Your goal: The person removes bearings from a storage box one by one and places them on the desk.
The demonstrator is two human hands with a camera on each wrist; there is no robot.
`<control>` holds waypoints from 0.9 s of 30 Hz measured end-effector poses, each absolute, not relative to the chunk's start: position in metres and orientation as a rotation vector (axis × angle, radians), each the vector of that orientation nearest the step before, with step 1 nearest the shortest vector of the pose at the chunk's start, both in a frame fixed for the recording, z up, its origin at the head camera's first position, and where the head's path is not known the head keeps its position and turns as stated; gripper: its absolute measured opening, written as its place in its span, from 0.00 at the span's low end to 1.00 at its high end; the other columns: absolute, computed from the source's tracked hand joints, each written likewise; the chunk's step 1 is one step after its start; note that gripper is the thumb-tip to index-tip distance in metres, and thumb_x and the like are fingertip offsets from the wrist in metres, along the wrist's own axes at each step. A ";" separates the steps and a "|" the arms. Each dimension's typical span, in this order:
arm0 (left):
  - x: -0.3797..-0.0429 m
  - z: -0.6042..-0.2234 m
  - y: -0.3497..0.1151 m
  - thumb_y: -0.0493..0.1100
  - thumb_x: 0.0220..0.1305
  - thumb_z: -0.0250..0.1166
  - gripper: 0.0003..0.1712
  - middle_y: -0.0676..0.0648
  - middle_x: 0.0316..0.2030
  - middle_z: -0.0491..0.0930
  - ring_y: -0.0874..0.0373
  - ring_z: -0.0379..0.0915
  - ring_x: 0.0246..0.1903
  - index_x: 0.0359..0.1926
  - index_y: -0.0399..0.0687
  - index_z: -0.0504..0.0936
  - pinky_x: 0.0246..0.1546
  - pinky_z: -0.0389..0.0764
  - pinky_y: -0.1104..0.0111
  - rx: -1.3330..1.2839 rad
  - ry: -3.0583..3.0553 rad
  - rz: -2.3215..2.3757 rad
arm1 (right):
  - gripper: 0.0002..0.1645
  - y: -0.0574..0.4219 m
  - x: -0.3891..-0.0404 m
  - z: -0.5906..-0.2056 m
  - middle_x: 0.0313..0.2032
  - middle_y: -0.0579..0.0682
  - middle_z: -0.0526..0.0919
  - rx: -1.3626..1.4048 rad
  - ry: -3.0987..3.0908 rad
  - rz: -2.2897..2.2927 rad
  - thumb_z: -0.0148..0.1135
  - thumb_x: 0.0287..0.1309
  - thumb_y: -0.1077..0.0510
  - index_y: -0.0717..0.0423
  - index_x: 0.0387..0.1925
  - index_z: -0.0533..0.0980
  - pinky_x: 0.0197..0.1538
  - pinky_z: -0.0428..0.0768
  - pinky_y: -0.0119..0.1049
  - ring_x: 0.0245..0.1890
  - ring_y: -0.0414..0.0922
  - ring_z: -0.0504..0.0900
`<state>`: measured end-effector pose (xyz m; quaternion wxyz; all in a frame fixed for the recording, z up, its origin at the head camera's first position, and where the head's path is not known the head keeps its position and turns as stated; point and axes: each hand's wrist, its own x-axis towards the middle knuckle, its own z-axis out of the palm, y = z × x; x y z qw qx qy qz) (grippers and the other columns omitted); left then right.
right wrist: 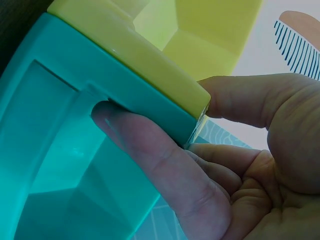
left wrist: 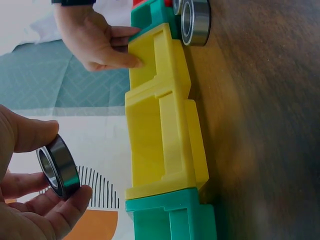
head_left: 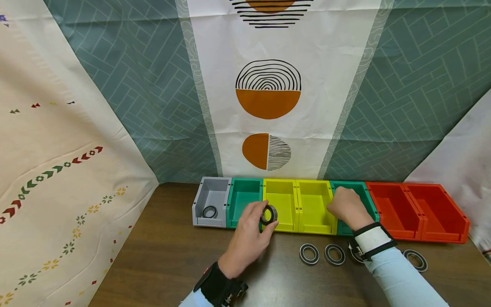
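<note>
In the head view my left hand [head_left: 249, 234] pinches a ball bearing [head_left: 274, 213] between thumb and fingertips, above the front of the left yellow bin [head_left: 280, 196]. The left wrist view shows this bearing [left wrist: 66, 167] tilted, its steel outer side facing out. My right hand [head_left: 348, 208] is at the right green bin [head_left: 354, 186]. Seen from the right wrist, that hand [right wrist: 215, 170] pinches the adjoining walls of the green bin [right wrist: 120, 100] and the yellow bin [right wrist: 165, 70], the thumb on the yellow side and a finger inside the green one.
A grey bin [head_left: 196, 204] at the row's left end holds another bearing [head_left: 204, 212]. Beside it stands a green bin [head_left: 245, 194]; two red bins [head_left: 441, 204] end the row on the right. Several bearings [head_left: 301, 254] lie on the wooden table [head_left: 161, 256] in front, one partly hidden by my right wrist.
</note>
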<state>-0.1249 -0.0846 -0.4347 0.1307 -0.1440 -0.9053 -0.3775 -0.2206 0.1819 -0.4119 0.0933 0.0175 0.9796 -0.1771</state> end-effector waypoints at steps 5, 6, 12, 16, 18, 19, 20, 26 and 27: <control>-0.123 -0.437 -0.084 0.51 0.57 0.66 0.32 0.49 0.56 0.71 0.60 0.69 0.53 0.62 0.49 0.70 0.51 0.77 0.69 -0.448 -2.614 -1.050 | 0.09 0.182 -0.220 -0.411 0.15 0.51 0.64 0.051 2.904 -0.529 0.56 0.50 0.61 0.63 0.21 0.70 0.18 0.66 0.31 0.15 0.47 0.69; -0.123 -0.437 -0.084 0.51 0.57 0.67 0.32 0.49 0.55 0.71 0.60 0.69 0.52 0.61 0.48 0.70 0.51 0.77 0.69 -0.457 -2.613 -1.039 | 0.09 0.182 -0.220 -0.411 0.15 0.51 0.64 0.051 2.903 -0.529 0.56 0.50 0.61 0.64 0.21 0.70 0.18 0.66 0.31 0.15 0.47 0.70; -0.121 -0.442 -0.083 0.50 0.54 0.69 0.31 0.49 0.52 0.73 0.59 0.69 0.51 0.57 0.46 0.74 0.51 0.77 0.68 -0.517 -2.620 -0.962 | 0.09 0.182 -0.221 -0.411 0.16 0.51 0.64 0.056 2.897 -0.530 0.56 0.50 0.61 0.65 0.23 0.70 0.19 0.66 0.32 0.16 0.47 0.70; -0.120 -0.445 -0.081 0.50 0.53 0.69 0.30 0.49 0.52 0.73 0.60 0.70 0.51 0.56 0.47 0.74 0.51 0.77 0.69 -0.534 -2.654 -0.927 | 0.08 0.182 -0.222 -0.410 0.16 0.52 0.65 0.056 2.902 -0.531 0.56 0.50 0.62 0.65 0.23 0.70 0.19 0.67 0.32 0.16 0.47 0.70; -0.118 -0.445 -0.080 0.51 0.53 0.69 0.30 0.49 0.52 0.74 0.60 0.70 0.52 0.57 0.48 0.74 0.51 0.77 0.69 -0.535 -2.679 -0.919 | 0.08 0.183 -0.222 -0.411 0.16 0.52 0.65 0.058 2.903 -0.532 0.56 0.49 0.62 0.65 0.23 0.70 0.19 0.66 0.31 0.16 0.47 0.70; -0.118 -0.446 -0.080 0.51 0.54 0.69 0.30 0.50 0.52 0.74 0.60 0.70 0.52 0.57 0.49 0.74 0.51 0.77 0.69 -0.533 -2.694 -0.916 | 0.08 0.183 -0.223 -0.411 0.16 0.52 0.65 0.058 2.903 -0.532 0.55 0.49 0.62 0.65 0.23 0.70 0.19 0.66 0.31 0.16 0.47 0.70; -0.118 -0.446 -0.080 0.52 0.53 0.69 0.30 0.50 0.52 0.74 0.60 0.70 0.52 0.56 0.49 0.74 0.51 0.77 0.69 -0.533 -2.705 -0.914 | 0.08 0.183 -0.223 -0.411 0.16 0.52 0.65 0.059 2.902 -0.532 0.55 0.49 0.62 0.65 0.23 0.70 0.19 0.66 0.31 0.16 0.47 0.70; -0.115 -0.452 -0.077 0.52 0.53 0.69 0.29 0.51 0.51 0.75 0.61 0.71 0.50 0.56 0.50 0.75 0.50 0.77 0.68 -0.544 -2.765 -0.884 | 0.08 0.182 -0.222 -0.412 0.17 0.52 0.65 0.067 2.902 -0.530 0.56 0.50 0.62 0.66 0.25 0.71 0.20 0.67 0.32 0.17 0.48 0.70; -0.114 -0.453 -0.077 0.52 0.53 0.69 0.30 0.51 0.51 0.75 0.61 0.71 0.50 0.56 0.50 0.75 0.50 0.77 0.68 -0.545 -2.775 -0.879 | 0.08 0.182 -0.222 -0.412 0.18 0.53 0.66 0.068 2.902 -0.529 0.56 0.50 0.62 0.66 0.25 0.71 0.20 0.67 0.32 0.17 0.48 0.70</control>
